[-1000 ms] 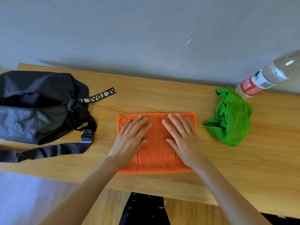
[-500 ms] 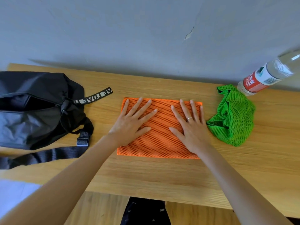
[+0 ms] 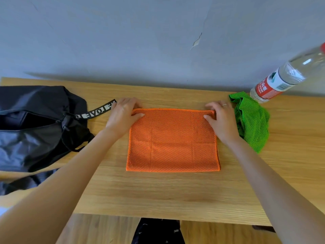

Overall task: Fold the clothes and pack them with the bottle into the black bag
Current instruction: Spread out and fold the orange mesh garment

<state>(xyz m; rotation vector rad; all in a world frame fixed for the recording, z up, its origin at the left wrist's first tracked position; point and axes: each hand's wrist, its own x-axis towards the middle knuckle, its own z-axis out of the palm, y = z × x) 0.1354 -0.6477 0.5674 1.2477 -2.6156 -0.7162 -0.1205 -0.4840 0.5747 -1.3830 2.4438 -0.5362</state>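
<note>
An orange mesh cloth [image 3: 173, 140] lies folded into a flat rectangle in the middle of the wooden table [image 3: 167, 192]. My left hand [image 3: 123, 114] pinches its far left corner, and my right hand [image 3: 220, 116] pinches its far right corner. A crumpled green mesh cloth [image 3: 251, 120] sits just right of my right hand. Behind it a clear plastic bottle [image 3: 284, 76] with a red label stands at the table's back right. The black bag [image 3: 33, 127] lies at the left with its zipper open.
A grey wall runs right behind the table's far edge. The bag's printed strap [image 3: 95, 112] lies beside my left hand, and a black strap [image 3: 26, 182] trails toward the near left edge. The table's front edge is close to me.
Both hands have left the cloth's flat top, where they pressed with spread fingers, and moved outward to its far corners, where the fingers now close on the edge.
</note>
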